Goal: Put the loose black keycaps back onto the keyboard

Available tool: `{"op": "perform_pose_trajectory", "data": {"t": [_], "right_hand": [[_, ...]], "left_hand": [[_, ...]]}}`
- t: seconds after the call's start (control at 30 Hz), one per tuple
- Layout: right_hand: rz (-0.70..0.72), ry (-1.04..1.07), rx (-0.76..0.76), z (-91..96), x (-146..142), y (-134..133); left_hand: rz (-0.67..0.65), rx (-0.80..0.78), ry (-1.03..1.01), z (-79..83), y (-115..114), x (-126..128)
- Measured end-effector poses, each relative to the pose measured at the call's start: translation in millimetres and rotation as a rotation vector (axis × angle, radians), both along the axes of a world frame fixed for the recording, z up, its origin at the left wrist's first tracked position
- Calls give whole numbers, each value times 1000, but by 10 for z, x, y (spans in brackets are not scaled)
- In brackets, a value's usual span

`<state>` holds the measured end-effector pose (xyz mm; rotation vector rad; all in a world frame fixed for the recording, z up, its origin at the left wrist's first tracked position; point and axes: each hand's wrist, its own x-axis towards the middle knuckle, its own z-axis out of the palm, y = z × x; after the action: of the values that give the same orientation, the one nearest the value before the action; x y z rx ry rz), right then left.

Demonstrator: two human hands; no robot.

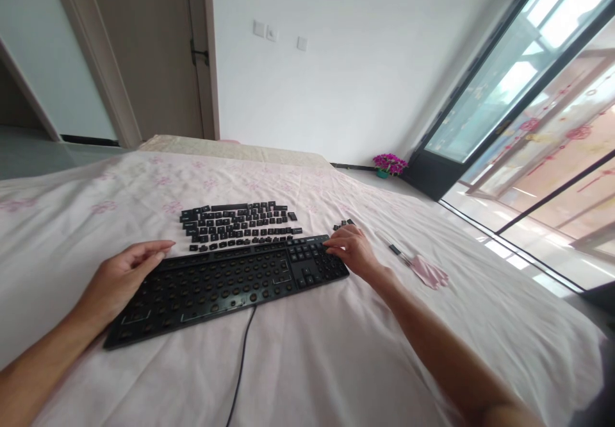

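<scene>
A black keyboard point(211, 289) lies at a slant on the bed. Most of its main section is stripped to bare key sockets, while keys are seated at its right part. My left hand point(125, 273) is over the keyboard's left end, its fingers stretched out and the thumb a little below them. At the number pad, my right hand point(354, 249) has its fingers pinched together near the top right edge; whatever is between the fingertips is hidden. Loose black keycaps point(235, 222) lie in rows beyond the keyboard. A few more keycaps point(344, 223) sit just past my right hand.
A small tool with a dark handle point(394, 249) and a pink glove point(430, 272) lie to the right. The keyboard's cable point(243, 356) runs toward me over the wrinkled bedsheet point(307, 356). Purple flowers point(390, 163) stand on the floor by the glass door.
</scene>
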<state>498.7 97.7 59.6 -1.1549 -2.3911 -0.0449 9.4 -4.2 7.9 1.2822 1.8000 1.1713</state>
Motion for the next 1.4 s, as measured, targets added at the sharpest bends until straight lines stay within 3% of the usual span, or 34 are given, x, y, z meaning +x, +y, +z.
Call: {"op": "perform_pose_trajectory", "data": {"t": [0.37, 0.8, 1.0, 1.4], "right_hand": [[36, -121, 93, -43, -112, -141], [102, -293, 153, -39, -121, -131], [68, -394, 180, -47, -159, -253], [56, -432, 115, 45, -297, -496]], "left_hand": [[9, 14, 17, 39, -15, 33], [3, 8, 21, 63, -28, 41], [-11, 10, 6, 31, -11, 18], [0, 1, 8, 58, -21, 38]]}}
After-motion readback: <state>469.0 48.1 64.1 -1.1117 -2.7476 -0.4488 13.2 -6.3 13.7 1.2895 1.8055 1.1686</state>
